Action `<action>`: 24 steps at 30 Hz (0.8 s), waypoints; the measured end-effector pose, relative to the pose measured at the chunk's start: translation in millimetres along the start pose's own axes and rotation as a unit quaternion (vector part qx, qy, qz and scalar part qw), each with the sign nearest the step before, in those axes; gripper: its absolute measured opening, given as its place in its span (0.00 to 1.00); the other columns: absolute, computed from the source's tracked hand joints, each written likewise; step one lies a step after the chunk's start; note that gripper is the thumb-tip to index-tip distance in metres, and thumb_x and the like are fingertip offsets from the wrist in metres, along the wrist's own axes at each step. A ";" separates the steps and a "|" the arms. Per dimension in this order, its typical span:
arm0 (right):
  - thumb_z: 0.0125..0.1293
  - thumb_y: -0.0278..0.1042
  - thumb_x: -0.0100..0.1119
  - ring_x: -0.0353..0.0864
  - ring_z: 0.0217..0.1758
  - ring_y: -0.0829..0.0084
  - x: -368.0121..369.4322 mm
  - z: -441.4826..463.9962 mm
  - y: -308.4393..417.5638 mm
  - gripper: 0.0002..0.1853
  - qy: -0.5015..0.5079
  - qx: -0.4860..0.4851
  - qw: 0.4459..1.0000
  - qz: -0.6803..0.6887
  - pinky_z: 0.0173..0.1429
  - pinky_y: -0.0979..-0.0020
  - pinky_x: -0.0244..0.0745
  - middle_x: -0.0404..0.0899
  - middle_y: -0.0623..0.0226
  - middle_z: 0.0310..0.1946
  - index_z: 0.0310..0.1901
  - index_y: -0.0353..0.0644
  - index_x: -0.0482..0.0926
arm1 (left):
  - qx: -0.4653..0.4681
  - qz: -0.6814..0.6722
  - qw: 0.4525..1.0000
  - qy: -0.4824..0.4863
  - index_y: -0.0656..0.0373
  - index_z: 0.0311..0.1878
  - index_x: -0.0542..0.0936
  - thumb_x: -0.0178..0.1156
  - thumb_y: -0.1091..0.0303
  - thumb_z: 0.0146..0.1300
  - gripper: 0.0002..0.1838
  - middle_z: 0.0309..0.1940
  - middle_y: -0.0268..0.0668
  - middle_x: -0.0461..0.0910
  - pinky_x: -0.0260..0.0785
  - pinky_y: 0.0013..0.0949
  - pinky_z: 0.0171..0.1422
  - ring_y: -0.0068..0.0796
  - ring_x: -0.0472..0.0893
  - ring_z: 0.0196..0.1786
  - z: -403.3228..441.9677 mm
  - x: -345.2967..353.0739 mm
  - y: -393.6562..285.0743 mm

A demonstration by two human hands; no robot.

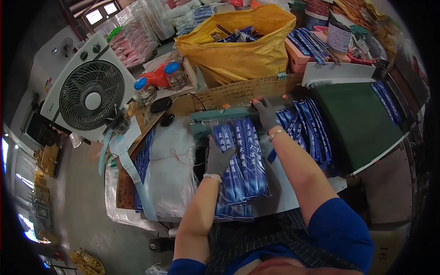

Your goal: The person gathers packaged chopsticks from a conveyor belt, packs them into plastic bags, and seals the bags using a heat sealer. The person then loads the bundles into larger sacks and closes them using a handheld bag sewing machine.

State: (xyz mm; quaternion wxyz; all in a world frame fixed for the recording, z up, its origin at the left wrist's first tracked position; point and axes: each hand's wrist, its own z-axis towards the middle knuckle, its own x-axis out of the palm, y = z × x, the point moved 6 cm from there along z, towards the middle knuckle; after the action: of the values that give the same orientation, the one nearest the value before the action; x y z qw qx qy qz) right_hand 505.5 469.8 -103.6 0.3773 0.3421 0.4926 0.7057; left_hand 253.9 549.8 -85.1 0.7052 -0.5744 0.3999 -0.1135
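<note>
In a grey glove, my left hand [218,158] lies closed over the left side of a clear bag of blue packets [250,160] with white lettering. The bag's top edge meets a green bar-shaped device [215,117]. My right hand [266,113], also gloved, is at the right end of that device, its fingertips bent near the cardboard edge; what they touch is too small to make out. Loose blue packets [311,133] lie to the right of my right forearm. More packets [233,211] show below the bag, close to my body.
Left of the bag is a tied stack of clear plastic bags [172,169]. A fan [91,87] stands at the left, near blue-capped bottles [172,68]. Behind the bench sits a yellow sack [238,50]. A dark green belt surface [360,121] is at the right.
</note>
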 end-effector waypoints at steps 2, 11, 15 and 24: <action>0.66 0.41 0.55 0.77 0.46 0.76 2.3 -4.2 13.4 0.18 0.005 -0.005 1.000 -0.003 0.55 0.76 0.68 0.80 0.66 0.42 0.50 0.34 0.76 | 0.230 0.198 0.945 -0.121 0.60 0.71 0.58 0.66 0.54 0.54 0.44 0.69 0.52 0.56 0.54 0.53 0.70 0.60 0.60 0.66 -19.8 -5.6 -37.6; 0.62 0.68 0.47 0.64 0.65 0.44 -62.8 -52.7 74.2 0.45 0.021 -0.094 0.816 -0.570 0.67 0.56 0.58 0.67 0.39 0.59 0.68 0.35 0.59 | 0.439 0.436 0.730 0.290 0.56 0.47 0.79 0.60 0.42 0.51 0.29 0.53 0.42 0.75 0.46 0.56 0.73 0.45 0.66 0.65 -88.2 75.4 -68.8; 0.59 0.74 0.45 0.68 0.64 0.47 -184.5 -87.0 83.3 0.51 -0.077 0.179 0.722 -0.664 0.65 0.56 0.63 0.65 0.37 0.62 0.68 0.32 0.56 | 0.277 0.545 0.639 0.466 0.60 0.49 0.80 0.61 0.40 0.52 0.33 0.49 0.45 0.79 0.52 0.50 0.71 0.42 0.76 0.55 -78.5 103.7 -71.5; 0.46 0.71 0.62 0.75 0.59 0.50 -216.5 -73.8 58.3 0.53 -0.049 0.253 0.802 -0.539 0.61 0.60 0.71 0.74 0.40 0.55 0.60 0.27 0.67 | -0.038 -0.023 0.963 0.267 0.81 0.69 0.45 0.67 0.34 0.46 0.66 0.66 0.68 0.55 0.52 0.37 0.73 0.52 0.58 0.72 29.1 216.6 -24.6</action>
State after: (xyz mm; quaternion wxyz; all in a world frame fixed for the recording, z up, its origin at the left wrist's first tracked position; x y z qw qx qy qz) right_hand 535.2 235.9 -92.8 0.6202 0.1386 0.7397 0.2215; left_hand 423.2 428.8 -156.3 0.5476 -0.5586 0.5646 -0.2634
